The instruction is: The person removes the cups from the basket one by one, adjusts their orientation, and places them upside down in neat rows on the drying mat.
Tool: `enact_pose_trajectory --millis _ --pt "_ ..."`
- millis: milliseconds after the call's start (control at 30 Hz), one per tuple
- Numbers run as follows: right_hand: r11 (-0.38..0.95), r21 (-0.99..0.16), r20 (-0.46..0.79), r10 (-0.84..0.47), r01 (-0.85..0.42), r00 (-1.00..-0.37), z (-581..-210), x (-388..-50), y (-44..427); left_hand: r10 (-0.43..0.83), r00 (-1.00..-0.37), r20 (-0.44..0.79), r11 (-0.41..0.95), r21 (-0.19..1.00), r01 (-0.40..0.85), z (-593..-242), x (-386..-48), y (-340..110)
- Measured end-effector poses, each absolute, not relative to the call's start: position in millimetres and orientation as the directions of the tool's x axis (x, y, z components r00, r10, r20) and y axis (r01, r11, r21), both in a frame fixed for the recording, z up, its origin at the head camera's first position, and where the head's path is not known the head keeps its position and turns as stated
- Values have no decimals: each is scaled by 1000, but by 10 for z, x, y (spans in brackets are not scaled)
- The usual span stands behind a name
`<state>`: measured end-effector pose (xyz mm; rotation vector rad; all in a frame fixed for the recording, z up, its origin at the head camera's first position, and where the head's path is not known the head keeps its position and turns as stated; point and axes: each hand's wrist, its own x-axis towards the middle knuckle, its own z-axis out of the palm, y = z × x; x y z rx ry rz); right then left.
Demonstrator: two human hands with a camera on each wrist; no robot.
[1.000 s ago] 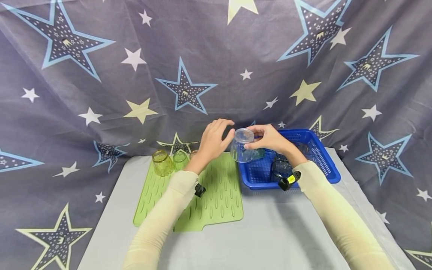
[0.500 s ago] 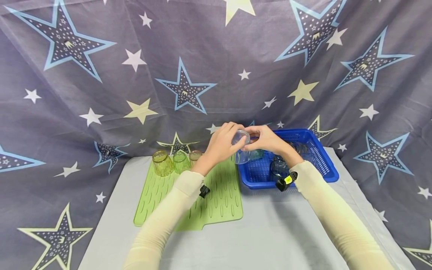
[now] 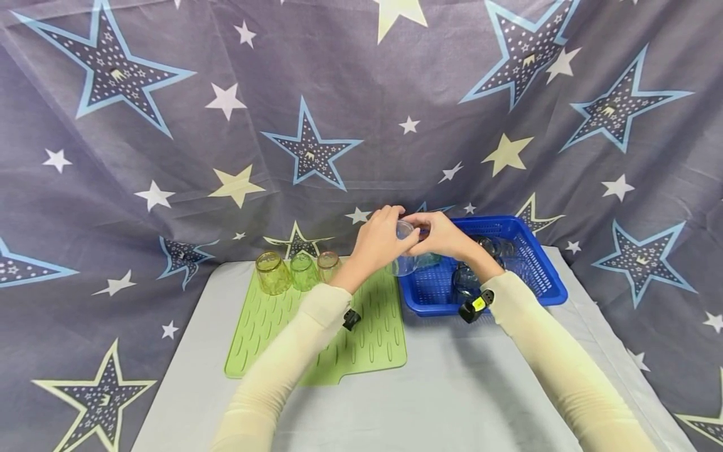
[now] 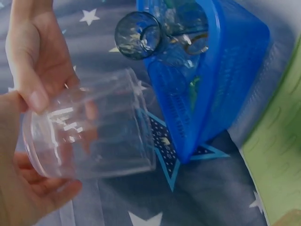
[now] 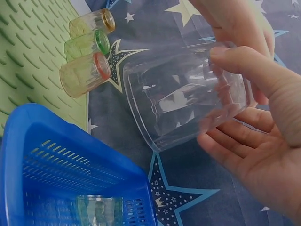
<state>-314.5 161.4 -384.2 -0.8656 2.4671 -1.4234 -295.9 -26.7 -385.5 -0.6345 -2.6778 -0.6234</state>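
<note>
A clear drinking glass [image 3: 403, 266] is held bottom up above the gap between the green mat and the blue basket. My left hand [image 3: 377, 242] grips its base end from the left, thumb in front and fingers behind. From the right, my right hand [image 3: 443, 237] holds the same end, with thumb and fingers around it. In the right wrist view the wide mouth of the glass [image 5: 164, 103] points away from both hands. Part of the base is hidden behind the fingers.
The blue basket [image 3: 435, 310] holds several glasses, among them a dark one [image 3: 466, 282] and a greenish one [image 3: 429, 258]. Yellow [image 3: 273, 274], green [image 3: 304, 272] and pinkish glasses [image 3: 328, 265] stand bottom up on the green drying mat [image 3: 373, 339]. A star-patterned cloth [image 3: 339, 75] hangs behind.
My left hand has come right from beside the clear glass and taken hold of it. The right hand keeps its grip, and the glass has shifted only slightly.
</note>
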Motion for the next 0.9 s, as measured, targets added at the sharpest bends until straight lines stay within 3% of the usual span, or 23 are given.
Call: enact_pose_trajectory --millis 233,700,900 --pt "390 -815 169 -547 -428 -820 -3829 -3116 1591 277 -889 366 848 341 405 -3846 -2953 -184" --pt "362 -825 208 -521 -434 -828 -3858 -3104 1574 310 -806 504 819 289 496 -3868 -2952 -162" --pt "335 -839 228 -499 -429 -836 -3870 -3109 1539 284 -809 515 843 267 466 -3848 -2934 -161"
